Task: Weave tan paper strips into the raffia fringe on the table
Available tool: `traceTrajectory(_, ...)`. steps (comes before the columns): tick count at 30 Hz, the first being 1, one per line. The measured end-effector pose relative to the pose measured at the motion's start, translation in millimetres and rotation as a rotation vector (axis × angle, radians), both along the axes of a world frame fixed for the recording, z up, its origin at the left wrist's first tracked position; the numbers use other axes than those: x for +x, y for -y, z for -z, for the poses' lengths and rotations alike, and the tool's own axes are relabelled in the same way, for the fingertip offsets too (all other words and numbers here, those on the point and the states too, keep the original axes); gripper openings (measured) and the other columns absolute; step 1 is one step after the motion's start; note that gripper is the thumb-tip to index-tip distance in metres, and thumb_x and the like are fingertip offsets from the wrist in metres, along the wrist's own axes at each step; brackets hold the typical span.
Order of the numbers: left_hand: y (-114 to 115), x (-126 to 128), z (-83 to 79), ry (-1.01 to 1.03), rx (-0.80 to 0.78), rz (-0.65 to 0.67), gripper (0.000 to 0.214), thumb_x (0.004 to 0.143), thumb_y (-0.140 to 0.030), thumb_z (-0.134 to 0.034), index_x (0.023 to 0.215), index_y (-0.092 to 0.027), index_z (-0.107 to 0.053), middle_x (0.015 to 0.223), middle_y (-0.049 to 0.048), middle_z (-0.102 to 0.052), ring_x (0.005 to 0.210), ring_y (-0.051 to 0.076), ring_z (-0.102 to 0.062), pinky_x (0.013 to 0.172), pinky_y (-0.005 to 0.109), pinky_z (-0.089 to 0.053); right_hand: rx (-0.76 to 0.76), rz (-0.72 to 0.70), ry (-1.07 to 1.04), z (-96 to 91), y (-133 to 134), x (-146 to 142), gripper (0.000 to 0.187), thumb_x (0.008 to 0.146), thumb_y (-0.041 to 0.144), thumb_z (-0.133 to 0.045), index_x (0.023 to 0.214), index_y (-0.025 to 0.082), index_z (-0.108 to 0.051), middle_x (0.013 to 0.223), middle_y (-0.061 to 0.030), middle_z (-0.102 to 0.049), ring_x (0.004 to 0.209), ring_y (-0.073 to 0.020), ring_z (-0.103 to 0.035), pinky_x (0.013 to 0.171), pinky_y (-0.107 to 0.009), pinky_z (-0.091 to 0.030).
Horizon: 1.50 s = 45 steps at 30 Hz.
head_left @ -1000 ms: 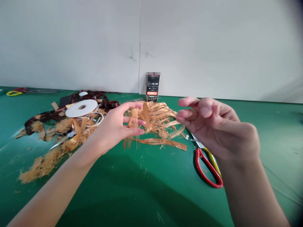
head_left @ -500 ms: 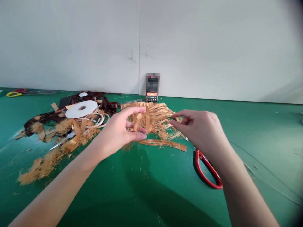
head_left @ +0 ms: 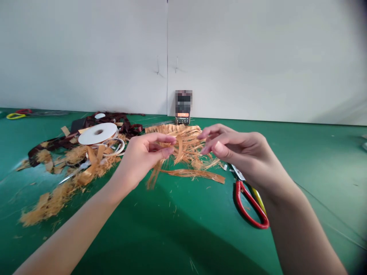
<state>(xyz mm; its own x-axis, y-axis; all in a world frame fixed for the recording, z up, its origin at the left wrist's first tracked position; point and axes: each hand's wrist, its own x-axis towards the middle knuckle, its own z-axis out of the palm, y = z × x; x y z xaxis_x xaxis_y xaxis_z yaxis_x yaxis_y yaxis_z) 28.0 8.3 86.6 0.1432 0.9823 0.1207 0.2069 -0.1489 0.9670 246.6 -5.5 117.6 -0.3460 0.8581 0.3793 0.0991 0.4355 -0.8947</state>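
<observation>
My left hand [head_left: 142,156] is raised over the green table [head_left: 183,229], thumb and fingers pinched on a frayed orange ribbon strip [head_left: 160,162] whose loose threads hang below it. Just to its right, my right hand [head_left: 237,152] has its fingertips pinched together at the strip's upper threads, close to the left fingertips. Whether the right fingers hold a thread is too fine to see. Behind both hands lies a pile of frayed orange ribbon [head_left: 190,147].
Red-and-yellow-handled scissors [head_left: 249,198] lie on the table under my right wrist. At the left are a white ribbon spool [head_left: 98,132], dark brown ribbon [head_left: 54,143], orange scraps [head_left: 48,198] and another pair of scissors [head_left: 15,114]. A phone [head_left: 183,107] leans against the white wall.
My right hand dropped from a loose raised pose and came in to the strip, fingertips pinching near the left hand. The left hand closed its fingers on the strip.
</observation>
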Motion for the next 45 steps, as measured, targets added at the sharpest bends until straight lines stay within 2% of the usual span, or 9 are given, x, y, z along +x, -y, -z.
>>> traceTrajectory(3,2,3,-0.7,-0.029,-0.006,0.008,0.019,0.075,-0.028,-0.074,0.093,-0.024,-0.073,0.09,0.0026,-0.075,0.079,0.017,-0.069,0.072,0.027,-0.053,-0.024,-0.046,-0.097,2.9,0,-3,0.015,0.086,0.027,-0.065,0.076,0.028,-0.076,0.106,-0.0026,-0.07,0.124,-0.0202,-0.05,0.1,-0.036,-0.044)
traceTrajectory(6,3,4,-2.2,-0.061,-0.021,0.009,0.025,0.075,-0.028,-0.073,0.099,-0.024,-0.071,0.089,0.0028,-0.075,0.078,0.019,-0.07,0.072,0.029,-0.054,-0.132,-0.154,-0.196,4.1,2,-7,0.021,0.089,0.028,-0.061,0.074,0.026,-0.075,0.125,-0.001,-0.064,0.124,-0.0223,-0.053,0.103,-0.04,-0.045)
traceTrajectory(11,2,5,-2.4,-0.124,-0.031,0.0,0.031,0.075,-0.027,-0.072,0.106,-0.024,-0.07,0.099,0.0042,-0.075,0.08,0.021,-0.071,0.075,0.031,-0.053,-0.185,-0.205,-0.297,6.3,2,-8,0.024,0.092,0.027,-0.056,0.075,0.025,-0.073,0.102,-0.0016,-0.072,0.094,-0.0152,-0.067,0.088,-0.031,-0.053)
traceTrajectory(18,3,9,-3.7,0.069,-0.176,0.059,0.051,0.066,-0.03,-0.081,0.115,-0.022,-0.067,0.108,0.0071,-0.072,0.099,0.023,-0.067,0.083,0.032,-0.054,-0.241,-0.125,-0.231,6.4,2,-10,0.02,0.084,0.03,-0.066,0.066,0.022,-0.073,0.076,-0.0026,-0.067,0.065,-0.0127,-0.055,0.063,-0.028,-0.048)
traceTrajectory(23,2,8,-3.5,0.318,-0.21,0.061,0.022,0.08,-0.037,-0.07,0.096,-0.022,-0.075,0.107,0.0037,-0.072,0.104,0.017,-0.063,0.093,0.027,-0.049,-0.356,-0.163,-0.137,7.5,2,-10,0.023,0.084,0.032,-0.066,0.068,0.018,-0.073,0.075,-0.0029,-0.065,0.053,-0.0071,-0.044,0.05,-0.024,-0.036)
traceTrajectory(31,-7,1,3.9,0.475,-0.216,-0.031,0.009,0.07,-0.018,-0.078,0.077,-0.021,-0.072,0.083,-0.0014,-0.069,0.081,0.01,-0.063,0.078,0.021,-0.051,-0.477,-0.276,-0.078,5.6,4,-9,0.025,0.083,0.034,-0.066,0.066,0.017,-0.072,0.072,-0.002,-0.062,0.046,-0.0046,-0.03,0.043,-0.026,-0.019)
traceTrajectory(34,-8,0,2.1,0.418,-0.17,-0.076,0.011,0.07,-0.019,-0.077,0.077,-0.019,-0.069,0.085,-0.0003,-0.067,0.081,0.012,-0.062,0.079,0.024,-0.051,-0.499,-0.179,-0.069,1.6,5,-8,0.027,0.08,0.038,-0.069,0.063,0.017,-0.071,0.063,-0.0005,-0.057,0.044,-0.0049,-0.025,0.044,-0.028,-0.018)
traceTrajectory(39,-14,-7,-1.4,0.27,0.014,-0.225,0.012,0.07,-0.022,-0.075,0.078,-0.019,-0.067,0.089,0.0,-0.066,0.078,0.012,-0.06,0.075,0.026,-0.049,-0.54,0.083,0.005,-1.7,2,1,0.028,0.076,0.045,-0.07,0.063,0.02,-0.073,0.045,0.0055,-0.03,0.044,-0.0078,-0.018,0.044,-0.03,-0.016)
traceTrajectory(45,-14,-17,-4.2,0.112,0.239,-0.328,0.012,0.077,-0.034,-0.071,0.085,-0.026,-0.066,0.095,-0.0019,-0.065,0.089,0.018,-0.059,0.072,0.031,-0.047,-0.342,0.444,0.248,-0.3,-5,20,0.026,0.071,0.049,-0.074,0.065,0.024,-0.076,0.044,0.0037,-0.036,0.044,-0.0098,-0.028,0.044,-0.029,-0.024)
